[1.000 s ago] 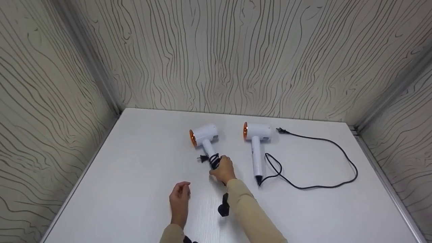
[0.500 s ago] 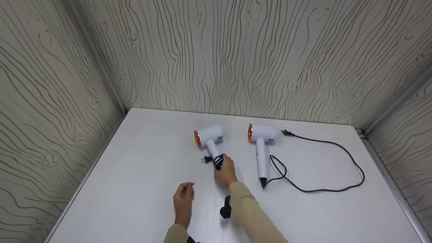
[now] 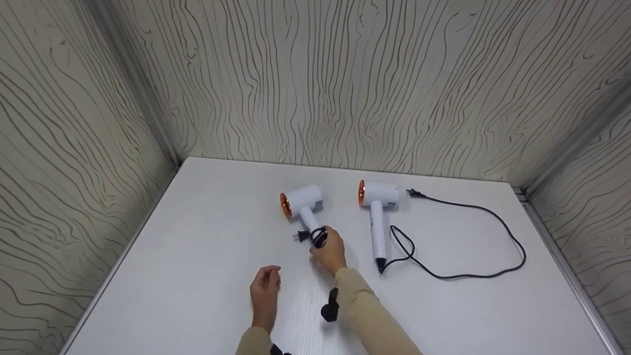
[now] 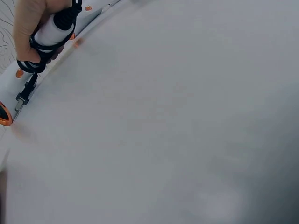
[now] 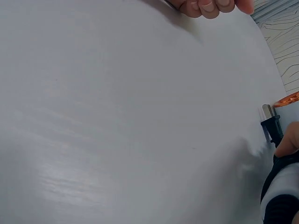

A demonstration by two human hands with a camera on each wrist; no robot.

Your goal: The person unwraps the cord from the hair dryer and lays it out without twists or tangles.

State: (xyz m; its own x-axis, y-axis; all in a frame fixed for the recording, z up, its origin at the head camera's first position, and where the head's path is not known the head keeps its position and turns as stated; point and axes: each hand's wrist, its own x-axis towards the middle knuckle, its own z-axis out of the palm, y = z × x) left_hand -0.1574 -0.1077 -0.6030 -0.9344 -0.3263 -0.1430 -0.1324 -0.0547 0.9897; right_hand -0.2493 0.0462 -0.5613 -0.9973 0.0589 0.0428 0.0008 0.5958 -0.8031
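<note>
A white hair dryer (image 3: 304,199) with an orange nozzle ring lies left of centre, its handle slanting towards me. Round the lower handle runs a wound black cord (image 4: 44,49), and its two-pin plug (image 3: 301,236) sticks out to the left. My right hand (image 3: 331,251) grips the handle and the wound cord, covering part of both; the thumb shows on the handle in the right wrist view. Nearer to me, my left hand (image 3: 265,293) rests over the table with loosely curled fingers and nothing in it.
To the right lies a second white hair dryer (image 3: 382,194). Its black cord (image 3: 458,277) loops out over the right side of the white table (image 3: 207,227), its plug (image 3: 415,193) near the dryer's back end. Wood-patterned walls (image 3: 315,88) stand behind and at both sides.
The head view has shifted slightly. The gripped hair dryer and its plug have come a touch nearer to me; my left hand stays in place.
</note>
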